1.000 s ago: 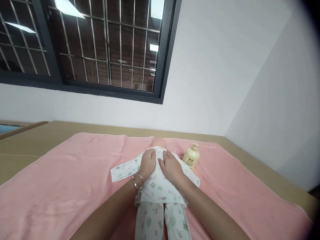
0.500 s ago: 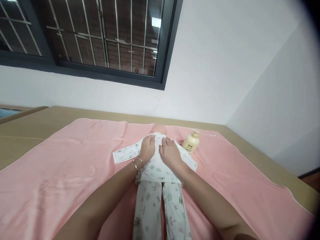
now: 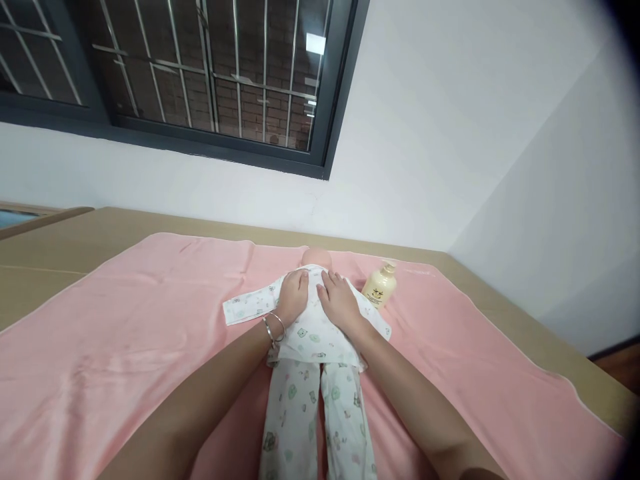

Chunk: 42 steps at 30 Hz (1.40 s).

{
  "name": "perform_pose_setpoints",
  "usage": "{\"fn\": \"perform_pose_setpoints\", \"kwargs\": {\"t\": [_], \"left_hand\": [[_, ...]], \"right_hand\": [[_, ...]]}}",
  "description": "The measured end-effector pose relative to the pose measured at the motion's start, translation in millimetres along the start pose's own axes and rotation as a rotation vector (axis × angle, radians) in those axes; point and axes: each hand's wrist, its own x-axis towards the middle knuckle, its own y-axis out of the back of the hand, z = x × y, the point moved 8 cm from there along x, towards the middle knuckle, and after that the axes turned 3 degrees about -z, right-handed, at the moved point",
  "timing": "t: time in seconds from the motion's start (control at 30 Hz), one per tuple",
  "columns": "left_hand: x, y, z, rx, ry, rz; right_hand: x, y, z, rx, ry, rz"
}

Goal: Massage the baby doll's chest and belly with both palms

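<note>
Head view: with left hand (image 3: 293, 297) resting, fingers close together, and right hand (image 3: 342, 304) flat, thumb parted, on the shirt (image 3: 311, 339) of the doll (image 3: 316, 257), laid out on pink cloth (image 3: 150, 307), best press lightly and evenly, without dragging sleeves or nudging the bottle (image 3: 380, 287).

Soft light, right corners dark, window (image 3: 225, 73) glare.

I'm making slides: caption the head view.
Left hand and right hand rest on the printed white top of a doll on a pink blanket, pale-yellow bottle nearby.
</note>
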Motion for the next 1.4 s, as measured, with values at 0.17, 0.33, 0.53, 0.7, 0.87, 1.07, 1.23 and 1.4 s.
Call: {"fn": "perform_pose_setpoints", "kwargs": {"t": [0.17, 0.33, 0.53, 0.7, 0.87, 1.07, 1.23, 1.4], "left_hand": [[-2, 1, 5, 0.045, -0.035, -0.013], [-1, -2, 8, 0.108, -0.073, -0.028], [-5, 1, 23, 0.354, -0.101, -0.034], [-4, -2, 19, 0.461, -0.031, -0.102], [2, -15, 4, 0.311, -0.008, -0.198], [-2, -18, 5, 0.314, -0.05, -0.206], [-6, -14, 13, 0.288, -0.112, -0.152], [-12, -6, 30, 0.318, -0.179, -0.1]], "right_hand": [[-20, -6, -31, -0.059, 0.098, -0.079], [-5, -2, -18, 0.074, 0.209, -0.009], [-2, 7, 8, -0.039, 0.014, 0.188], [-4, 9, 2, -0.026, 0.033, 0.189], [5, 4, 11, 0.068, 0.064, 0.135], [10, -8, 18, 0.067, 0.108, 0.091], [7, -4, 9, 0.044, 0.207, 0.108], [-2, 6, -2, -0.09, 0.138, 0.141]]}}
